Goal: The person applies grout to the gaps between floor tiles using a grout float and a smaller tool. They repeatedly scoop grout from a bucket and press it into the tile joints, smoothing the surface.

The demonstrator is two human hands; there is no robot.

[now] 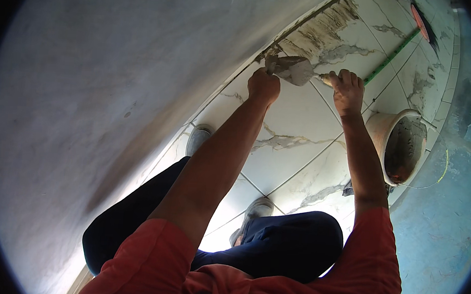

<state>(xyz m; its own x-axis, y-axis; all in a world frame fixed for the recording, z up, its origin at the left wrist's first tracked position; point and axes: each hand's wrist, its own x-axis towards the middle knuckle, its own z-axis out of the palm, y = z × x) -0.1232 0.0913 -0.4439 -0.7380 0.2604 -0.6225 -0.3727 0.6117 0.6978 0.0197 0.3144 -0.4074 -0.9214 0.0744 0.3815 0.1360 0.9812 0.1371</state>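
My right hand (pixel 348 92) is closed round the yellowish handle of a trowel (pixel 297 71). The blade points left and is coated with grey mortar. Close to the base of the wall, my left hand (pixel 264 87) has its fingers closed at the blade's far end. Something grey and mortar-smeared sticks up from that fist, but I cannot make out its kind. Both hands are over white marble-patterned tiles (pixel 287 118). A brownish mortar smear (pixel 322 29) runs along the wall's foot just beyond the blade.
A pale bucket (pixel 379 130) lies tilted at the right, with grey mortar coating its inside. Behind it is a broom with a green stick (pixel 390 58) and pink head. A grey wall (pixel 113 82) rises at the left; a blue surface (pixel 444 230) borders the tiles at the right.
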